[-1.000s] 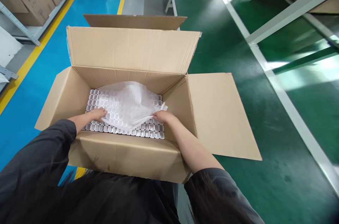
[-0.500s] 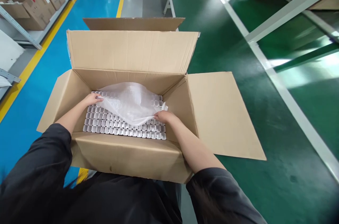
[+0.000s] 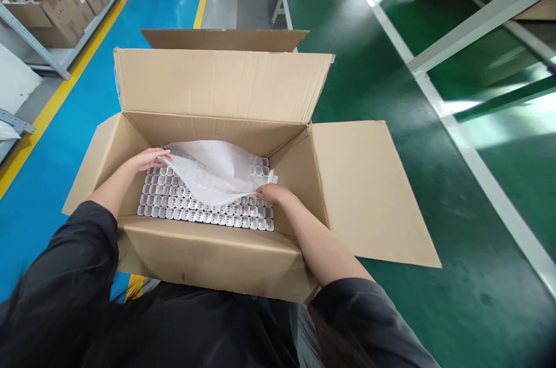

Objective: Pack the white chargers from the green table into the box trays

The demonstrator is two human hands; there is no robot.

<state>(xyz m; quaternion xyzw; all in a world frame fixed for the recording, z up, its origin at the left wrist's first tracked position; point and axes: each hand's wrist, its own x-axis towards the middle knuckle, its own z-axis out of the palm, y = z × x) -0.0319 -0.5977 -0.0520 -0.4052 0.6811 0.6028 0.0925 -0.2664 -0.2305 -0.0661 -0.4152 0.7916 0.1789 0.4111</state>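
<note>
The left hand [image 3: 146, 158] grips the left edge of a thin white foam sheet [image 3: 215, 171], fingers curled over it. The right hand [image 3: 270, 194] pinches the sheet's near right corner. The sheet lies partly lifted over the far rows of small white parts [image 3: 204, 208], packed in a tight grid inside an open cardboard box [image 3: 208, 258]. The box's flaps stand spread, the right flap [image 3: 369, 194] out over the green floor [image 3: 434, 298]. More cartons [image 3: 56, 3] sit on a shelf far left.
</note>
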